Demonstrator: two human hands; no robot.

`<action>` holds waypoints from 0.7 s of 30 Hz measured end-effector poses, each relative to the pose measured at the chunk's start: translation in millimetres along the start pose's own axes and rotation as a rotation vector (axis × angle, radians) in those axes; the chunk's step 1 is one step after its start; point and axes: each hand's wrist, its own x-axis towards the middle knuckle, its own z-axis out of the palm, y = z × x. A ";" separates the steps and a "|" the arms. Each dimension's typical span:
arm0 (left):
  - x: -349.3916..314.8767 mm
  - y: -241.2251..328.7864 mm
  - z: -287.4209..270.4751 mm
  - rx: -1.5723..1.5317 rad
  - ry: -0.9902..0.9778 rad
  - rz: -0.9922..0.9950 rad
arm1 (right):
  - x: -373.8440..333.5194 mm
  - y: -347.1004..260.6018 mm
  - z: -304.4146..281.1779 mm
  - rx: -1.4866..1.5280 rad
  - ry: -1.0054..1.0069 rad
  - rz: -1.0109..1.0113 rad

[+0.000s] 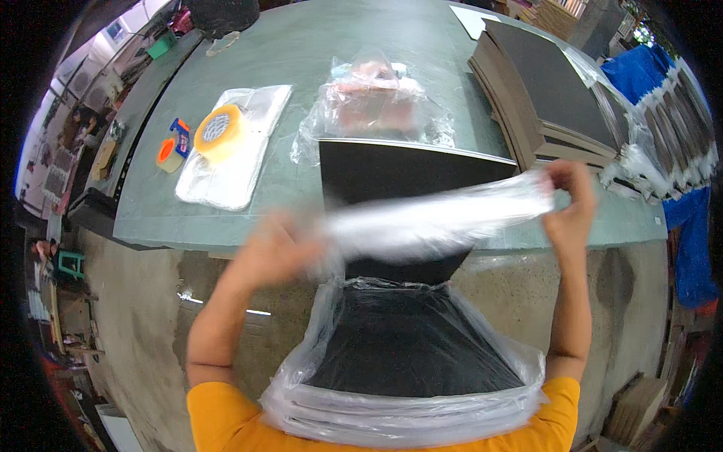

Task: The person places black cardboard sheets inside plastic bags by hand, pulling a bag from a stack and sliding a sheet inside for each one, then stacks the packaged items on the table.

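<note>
A black flat panel [399, 175] with a pale far edge rests on the table edge and slopes down toward my body. Its near part lies inside a clear plastic bag [407, 410], bunched in folds against my yellow shirt. Above the panel, a shiny strip of clear plastic film [437, 218] stretches between my hands, smeared by motion. My right hand [570, 200] pinches its right end between thumb and fingers. At the other end, my left hand [279, 252] is closed on the film, though its fingertips are blurred. Whether the film joins the bag, I cannot tell.
On the green table [301, 38], a roll of clear tape [218, 133] lies on flat plastic bags [233, 181], beside a blue-and-orange tape dispenser [175, 147]. Crumpled plastic [376, 105] lies beyond the panel. Stacked dark boards [550, 83] and bagged pieces [674, 124] stand right.
</note>
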 end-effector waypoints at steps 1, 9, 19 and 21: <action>15.1 2.6 -8.6 0.132 0.283 -0.042 | -5.8 5.2 6.4 -0.053 0.023 -0.103; 40.1 1.6 -3.5 0.413 0.371 0.348 | -4.6 16.4 21.1 -0.302 -0.070 -0.049; 4.1 -2.9 -26.7 -0.120 0.171 0.390 | -53.1 28.2 -36.2 0.658 -0.243 0.271; 1.2 -8.7 -30.5 -0.708 -0.125 0.050 | -55.4 40.1 -37.9 1.121 -0.440 0.525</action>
